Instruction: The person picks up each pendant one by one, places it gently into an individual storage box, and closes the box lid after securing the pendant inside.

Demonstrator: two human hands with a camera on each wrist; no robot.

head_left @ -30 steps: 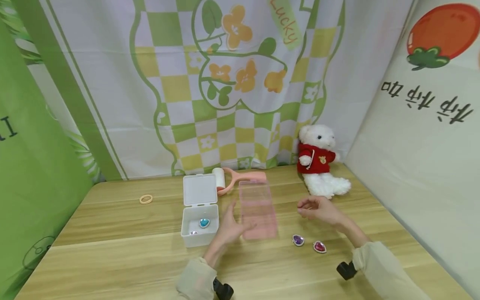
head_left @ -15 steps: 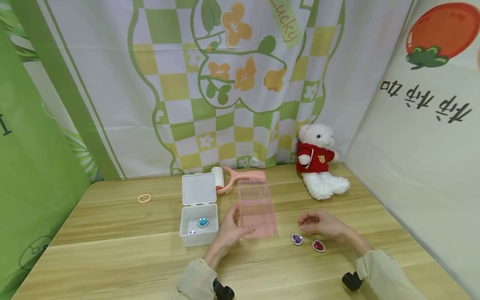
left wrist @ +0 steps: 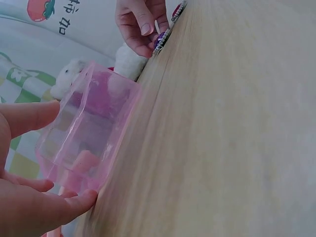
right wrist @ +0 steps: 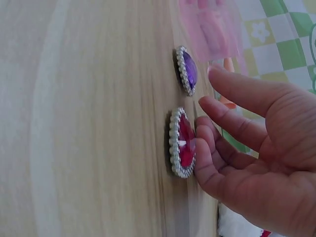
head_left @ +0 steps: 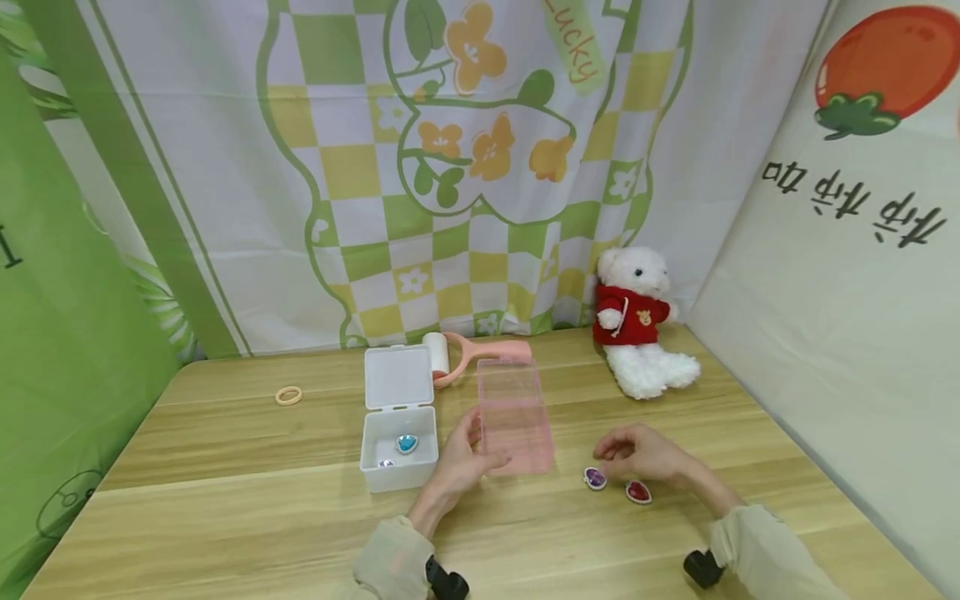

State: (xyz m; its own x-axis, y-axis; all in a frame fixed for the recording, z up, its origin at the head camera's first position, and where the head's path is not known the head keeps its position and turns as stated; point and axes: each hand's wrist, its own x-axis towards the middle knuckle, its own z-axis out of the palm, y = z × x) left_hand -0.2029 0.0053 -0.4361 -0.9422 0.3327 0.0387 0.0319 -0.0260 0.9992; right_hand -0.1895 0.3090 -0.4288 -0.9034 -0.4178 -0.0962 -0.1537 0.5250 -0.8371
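My left hand lies at the near left corner of a see-through pink plastic box, fingers by its left side. The thumb reaches across by its rim; whether it presses there I cannot tell. My right hand hovers low with loosely bent fingers and grips nothing. Its index fingertip is close to a purple gem edged with silver beads. A red gem with the same edging lies under the other fingers. Both gems are on the wooden table. Inside an open white box are a blue gem and a pale purple one.
Behind the boxes lies a pink-handled lint roller. An orange ring is on the left part of the table. At the back right sits a white teddy bear in a red top, near the curtain walls.
My right hand has come down and nearer, to beside the purple gem. My left fingers have bent in toward the pink box. Over the last half second both hands hardly move.
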